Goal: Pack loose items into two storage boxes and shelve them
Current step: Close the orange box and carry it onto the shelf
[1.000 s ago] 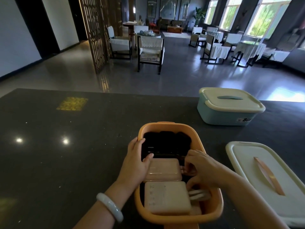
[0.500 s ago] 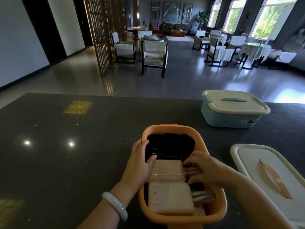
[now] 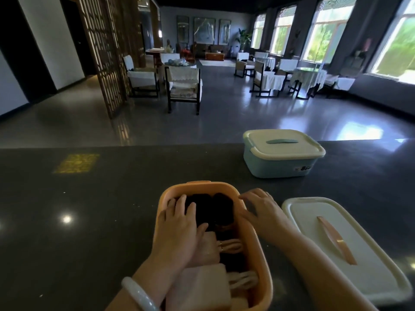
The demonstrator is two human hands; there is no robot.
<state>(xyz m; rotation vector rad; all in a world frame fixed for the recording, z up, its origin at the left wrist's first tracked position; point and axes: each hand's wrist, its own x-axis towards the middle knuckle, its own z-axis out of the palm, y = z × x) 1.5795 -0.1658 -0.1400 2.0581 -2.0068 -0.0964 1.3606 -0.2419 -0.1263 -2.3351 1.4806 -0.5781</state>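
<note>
Both hands have shifted toward the far end of the orange box (image 3: pixel 258 252) in the last second. The left hand (image 3: pixel 179 230), which was resting on the upper of the two pale packs, now lies flat over the dark items (image 3: pixel 215 209) at the back, fingers straight, pressing rather than gripping; its grip holds nothing. The right hand (image 3: pixel 261 209) has come out of the box altogether: a moment ago it was curled in among the cables at the middle, now it is spread on the box's right rim, fingers relaxed, nothing in its grip either.

The orange box sits on the dark worktop (image 3: pixel 78 221) right in front of the person, full along its length: dark items at the far end, a pale pack (image 3: pixel 208 245) with a coiled cable (image 3: pixel 231 244) beside it, and a second pale pack (image 3: pixel 202 286) nearest the camera. Its cream lid (image 3: pixel 336 248), with an orange handle, lies just beside it on the right, still off. The blue box (image 3: pixel 283 162) stands farther back on the right with its lid already on.

My read: the arranging is over, and this is a final pat-down to level the contents. With the right hand now close to the cream lid, closing this box looks like the next step, and shelving is still to come.
</note>
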